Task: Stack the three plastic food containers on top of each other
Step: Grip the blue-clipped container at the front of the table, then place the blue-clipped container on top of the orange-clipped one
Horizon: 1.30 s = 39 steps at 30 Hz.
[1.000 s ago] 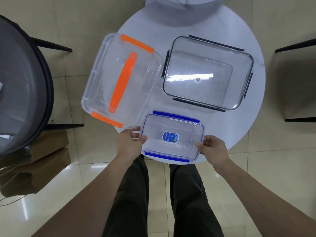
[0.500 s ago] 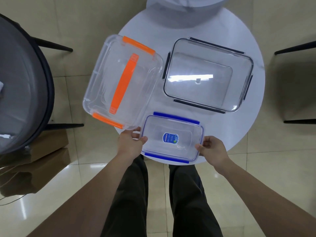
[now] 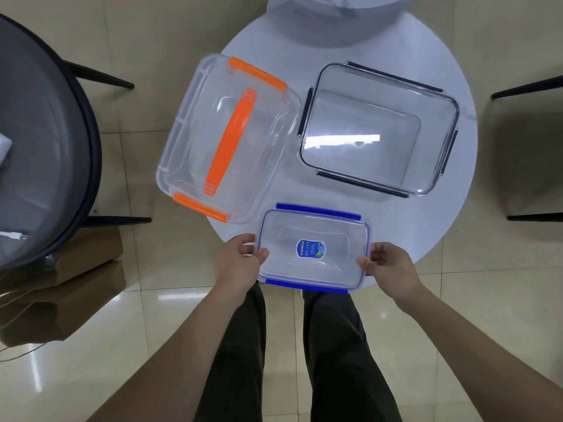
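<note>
Three clear plastic containers lie on a round white table (image 3: 344,41). The largest, with orange clips and an orange handle (image 3: 225,141), sits at the left and overhangs the table edge. A dark-clipped container (image 3: 377,129) rests at the right. The smallest, blue-clipped with a blue label (image 3: 313,248), is at the near edge. My left hand (image 3: 240,260) grips its left short side and my right hand (image 3: 387,263) grips its right short side.
A dark round chair (image 3: 45,141) stands at the left, with brown cardboard (image 3: 73,284) on the floor below it. Another chair (image 3: 530,153) is at the right. A white object (image 3: 335,13) sits at the table's far edge. My legs are below the table.
The small blue-clipped container looks slightly raised and closer to the near edge. Both hands keep their grip on its short sides.
</note>
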Tool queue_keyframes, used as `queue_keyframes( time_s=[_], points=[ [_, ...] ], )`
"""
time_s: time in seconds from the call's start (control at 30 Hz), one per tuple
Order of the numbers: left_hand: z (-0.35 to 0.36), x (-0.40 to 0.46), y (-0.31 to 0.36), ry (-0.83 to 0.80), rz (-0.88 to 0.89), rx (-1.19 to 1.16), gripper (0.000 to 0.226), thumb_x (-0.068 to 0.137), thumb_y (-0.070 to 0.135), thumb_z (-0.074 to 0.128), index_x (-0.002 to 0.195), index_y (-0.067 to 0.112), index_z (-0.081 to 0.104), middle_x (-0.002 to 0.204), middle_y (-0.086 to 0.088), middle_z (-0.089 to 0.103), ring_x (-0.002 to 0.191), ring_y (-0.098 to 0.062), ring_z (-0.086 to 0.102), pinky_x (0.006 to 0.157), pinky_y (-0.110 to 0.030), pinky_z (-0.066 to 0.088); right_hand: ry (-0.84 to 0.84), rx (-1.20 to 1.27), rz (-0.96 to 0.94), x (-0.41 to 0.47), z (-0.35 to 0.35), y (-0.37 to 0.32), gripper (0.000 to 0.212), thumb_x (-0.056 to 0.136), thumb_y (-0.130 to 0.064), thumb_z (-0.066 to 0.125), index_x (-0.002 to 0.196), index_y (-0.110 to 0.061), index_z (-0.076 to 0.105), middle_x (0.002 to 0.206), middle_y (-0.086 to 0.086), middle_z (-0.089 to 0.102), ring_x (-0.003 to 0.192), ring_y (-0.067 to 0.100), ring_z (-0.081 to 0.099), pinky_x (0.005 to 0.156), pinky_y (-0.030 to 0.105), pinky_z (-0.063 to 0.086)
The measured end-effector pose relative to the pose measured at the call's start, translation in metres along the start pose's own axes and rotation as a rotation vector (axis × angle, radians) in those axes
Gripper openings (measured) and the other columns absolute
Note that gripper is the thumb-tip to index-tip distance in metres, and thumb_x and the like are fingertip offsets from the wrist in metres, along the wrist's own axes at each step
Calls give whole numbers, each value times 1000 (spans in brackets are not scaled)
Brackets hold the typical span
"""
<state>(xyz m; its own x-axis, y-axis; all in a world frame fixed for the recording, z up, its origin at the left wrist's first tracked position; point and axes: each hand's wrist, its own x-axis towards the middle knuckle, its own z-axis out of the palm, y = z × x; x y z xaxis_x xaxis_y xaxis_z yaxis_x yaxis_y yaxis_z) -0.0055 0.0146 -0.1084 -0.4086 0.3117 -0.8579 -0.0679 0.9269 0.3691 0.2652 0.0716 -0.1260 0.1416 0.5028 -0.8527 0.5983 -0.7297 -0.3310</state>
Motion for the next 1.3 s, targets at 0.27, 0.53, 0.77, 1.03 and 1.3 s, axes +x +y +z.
queue_keyframes(
  time_s=[0.27,0.53,0.77,1.03,1.3],
  points=[
    [1,-28,-8,-49,-14,-56,44,88,19,77,129,15,62,123,-6,70,109,-23,70,80,-32,62,10,73,-44,-40,-25,-6,20,89,-11,72,105,-5,63,100,15,71,93,32,71,81,41,61],
    [-13,-60,-1,-93,20,-154,38,85,21,79,121,17,68,112,-2,75,99,-15,74,71,-25,64,58,287,-118,-85,-46,-22,9,91,-5,66,100,-9,65,96,10,74,89,27,72,65,24,63],
    [-46,-78,24,-178,46,-228,34,83,25,80,115,22,71,106,1,78,98,-15,77,81,-37,65,132,324,-193,-111,-48,-41,9,93,-10,63,101,-11,69,91,2,78,83,17,74,65,20,61],
    [-78,-82,48,-221,99,-255,39,75,30,82,111,24,69,103,6,77,96,-10,77,72,-29,65,161,342,-241,-128,-34,-64,14,95,-15,60,106,-10,67,92,-3,78,81,7,73,59,16,57],
    [-98,-80,57,-210,98,-219,38,73,22,87,105,21,67,104,7,78,92,-13,78,75,-38,66,148,378,-306,-136,-20,-97,34,88,-28,61,117,-12,67,99,-10,77,94,5,72,66,17,59]
  ],
)
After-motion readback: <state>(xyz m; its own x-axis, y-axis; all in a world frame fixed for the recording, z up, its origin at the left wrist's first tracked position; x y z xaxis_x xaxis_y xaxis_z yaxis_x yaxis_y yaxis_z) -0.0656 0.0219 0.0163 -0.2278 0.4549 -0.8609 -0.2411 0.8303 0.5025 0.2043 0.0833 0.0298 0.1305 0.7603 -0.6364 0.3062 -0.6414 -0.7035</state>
